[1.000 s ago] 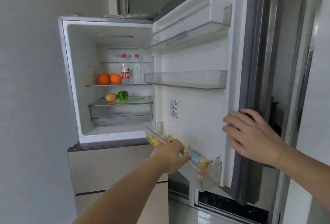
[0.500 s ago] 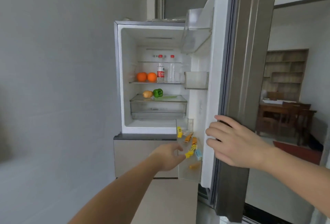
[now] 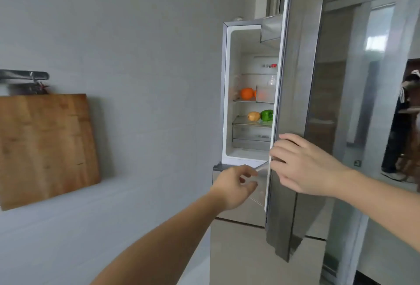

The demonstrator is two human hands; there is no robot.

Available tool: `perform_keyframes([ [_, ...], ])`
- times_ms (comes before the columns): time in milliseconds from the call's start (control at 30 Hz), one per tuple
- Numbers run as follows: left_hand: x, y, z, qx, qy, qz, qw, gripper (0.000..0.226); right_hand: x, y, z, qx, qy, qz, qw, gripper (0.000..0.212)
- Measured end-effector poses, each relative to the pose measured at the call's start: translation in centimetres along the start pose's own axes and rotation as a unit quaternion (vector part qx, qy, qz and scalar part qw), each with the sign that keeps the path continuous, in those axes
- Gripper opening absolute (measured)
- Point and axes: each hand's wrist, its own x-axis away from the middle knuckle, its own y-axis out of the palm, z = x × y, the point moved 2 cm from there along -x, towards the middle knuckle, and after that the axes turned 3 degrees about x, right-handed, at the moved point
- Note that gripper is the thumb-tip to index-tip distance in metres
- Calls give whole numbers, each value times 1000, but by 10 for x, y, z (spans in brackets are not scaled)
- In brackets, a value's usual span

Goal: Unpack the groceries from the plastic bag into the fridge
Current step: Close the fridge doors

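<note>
The fridge [image 3: 226, 94] stands against the grey wall with its steel door [image 3: 295, 107] swung most of the way shut. Through the gap I see an orange [image 3: 247, 93] on a shelf, with a yellow fruit [image 3: 253, 116] and a green pepper [image 3: 266, 115] on the glass below. My right hand [image 3: 302, 164] wraps its fingers over the door's edge. My left hand [image 3: 234, 184] hovers by the lower door bin, fingers loosely curled and holding nothing. The plastic bag is out of view.
A wooden cutting board [image 3: 45, 146] leans on the wall at the left, under a metal rail [image 3: 22, 75]. Lower fridge drawers [image 3: 238, 212] sit beneath the open compartment. A person [image 3: 400, 130] shows at the far right, beyond or reflected in glass panels.
The door has swung further toward shut, hiding the door bins and their small packets. My left hand has come out of the lower bin. The view has panned left to the cutting board.
</note>
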Motion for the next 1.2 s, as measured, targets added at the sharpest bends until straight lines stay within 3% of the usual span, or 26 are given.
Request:
perform_keyframes([
  [367,-42,-18,-38,60,-8,106,992,11,-91,99,4,-38,-34,93,994,26],
  [533,-78,-31,-66,78,-66,194,976,19,-131,147,9,-64,-74,146,984,17],
  [667,-112,-34,-86,92,-119,220,964,31,-148,188,19,-72,-98,131,984,12],
  [900,-170,-37,-119,118,-161,240,950,39,-176,245,42,-59,13,57,997,52],
  [1100,-226,-43,-153,136,-151,269,941,32,-204,295,57,-16,70,20,997,63],
  [1200,-255,-47,-174,176,-159,278,931,23,-214,317,67,-15,125,-1,992,82],
])
